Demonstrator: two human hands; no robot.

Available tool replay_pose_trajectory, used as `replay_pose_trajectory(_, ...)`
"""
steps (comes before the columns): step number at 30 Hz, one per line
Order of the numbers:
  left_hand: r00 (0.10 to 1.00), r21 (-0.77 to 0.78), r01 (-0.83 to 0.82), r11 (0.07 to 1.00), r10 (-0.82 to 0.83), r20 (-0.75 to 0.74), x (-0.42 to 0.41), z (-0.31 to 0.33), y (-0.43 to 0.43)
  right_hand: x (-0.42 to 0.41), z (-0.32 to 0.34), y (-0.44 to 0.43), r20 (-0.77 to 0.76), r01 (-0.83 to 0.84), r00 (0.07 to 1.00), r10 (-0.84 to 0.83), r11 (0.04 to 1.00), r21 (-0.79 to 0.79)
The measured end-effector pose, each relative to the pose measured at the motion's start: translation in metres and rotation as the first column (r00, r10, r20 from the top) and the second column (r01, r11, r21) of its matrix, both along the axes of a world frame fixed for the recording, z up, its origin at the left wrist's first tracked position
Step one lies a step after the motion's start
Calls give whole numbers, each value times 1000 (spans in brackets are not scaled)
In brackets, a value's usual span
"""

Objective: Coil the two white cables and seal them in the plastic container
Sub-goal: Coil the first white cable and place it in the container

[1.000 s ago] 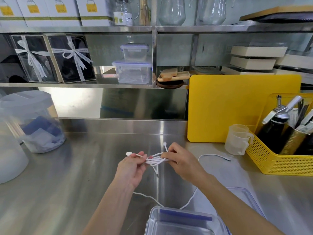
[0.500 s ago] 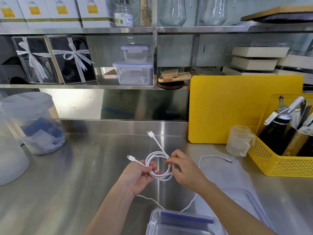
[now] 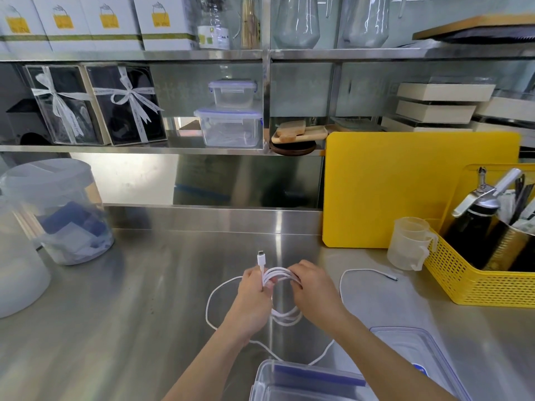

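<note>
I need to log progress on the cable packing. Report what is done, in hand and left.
Done: nothing sealed; the clear plastic container stands open, its lid flat beside it on the steel counter.
In hand: the left hand and right hand hold the coiled white cable, its tail loose.
Left: the second white cable lies uncoiled; then packing and sealing.

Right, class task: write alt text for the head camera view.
Two hands, left hand and right hand, hold a partly coiled white cable above a steel counter. A second white cable lies loose to the right, and an open plastic container sits nearest the camera.
</note>
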State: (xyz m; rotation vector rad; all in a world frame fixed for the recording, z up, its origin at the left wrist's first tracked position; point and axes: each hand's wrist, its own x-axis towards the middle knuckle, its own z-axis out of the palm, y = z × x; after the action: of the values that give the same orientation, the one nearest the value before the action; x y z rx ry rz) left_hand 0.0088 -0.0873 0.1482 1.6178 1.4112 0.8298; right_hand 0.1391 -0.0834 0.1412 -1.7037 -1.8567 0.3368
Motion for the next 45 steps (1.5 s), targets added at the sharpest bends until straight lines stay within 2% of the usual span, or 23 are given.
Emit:
replay_pose_trajectory(1,999,-3,34,999,-34,-13,-1,-1,1,2,3,1,-97,-2,995,-2,999,-41)
replay_pose_trajectory(3,996,-77,72,994,-68,63,-1,2,0,7,9,2,-280,-39,960,3,992,-120)
replay_pose_trajectory(5,986,-141,40,989,-17,166,-1,4,-2,10,10,2,-332,-68,943,11,984,-162)
replay_pose_trajectory(7,975,-166,1,986,36,220,0,4,-1,7,10,-2,-207,-83,977,55,988,-131)
replay_pose_trajectory(8,974,-169,-7,986,46,222,-1,3,-1,5,9,-5,-82,-96,993,90,992,-78)
replay_pose_trajectory(11,972,-181,4,984,38,230,-3,1,0,5,8,-8,249,-224,951,181,962,156)
replay_pose_trajectory(14,942,-223,69,972,10,335,-7,2,0,9,9,-4,385,-338,893,232,911,235)
replay_pose_trajectory(16,908,-263,119,957,2,420,-10,4,0,11,4,-2,408,-363,884,229,886,289)
replay_pose_trajectory(19,881,-343,127,931,53,471,-11,6,2,10,-2,-1,249,-312,942,224,857,410)
replay_pose_trajectory(21,906,-353,101,930,61,420,-11,7,3,4,-1,-5,33,-185,982,187,894,408)
replay_pose_trajectory(22,909,-350,108,931,50,414,-12,6,4,1,1,-8,-138,-97,978,154,930,355)
replay_pose_trajectory(24,902,-341,130,931,32,431,-13,5,4,-3,6,-11,-445,7,894,52,992,129)
replay_pose_trajectory(25,907,-324,122,938,27,420,-15,4,4,-4,7,-10,-490,29,872,-2,999,46)
replay_pose_trajectory(28,961,-245,63,968,8,278,-17,-5,1,1,10,-6,-458,-14,888,-52,990,-139)
replay_pose_trajectory(31,995,-214,98,972,-88,55,-17,-17,-7,7,7,-12,-289,-84,957,-6,951,-297)
replay_pose_trajectory(34,994,-259,108,960,-111,5,-17,-28,-19,13,-1,-30,-126,-67,992,27,943,-327)
replay_pose_trajectory(36,993,-277,100,956,-114,-38,-18,-35,-26,16,-5,-46,-120,-91,992,51,929,-359)
replay_pose_trajectory(37,983,-273,114,955,-147,-107,-19,-38,-31,17,-6,-54,-129,-121,989,77,915,-384)
replay_pose_trajectory(39,925,-257,171,951,-245,-290,-17,-44,-44,20,-14,-70,-116,-178,983,141,888,-423)
replay_pose_trajectory(41,862,-249,211,945,-300,-409,-13,-49,-58,21,-24,-82,-45,-183,982,183,874,-449)
replay_pose_trajectory(45,696,-178,284,942,-330,-637,-1,-64,-75,19,-48,-94,5,-109,991,132,837,-536)
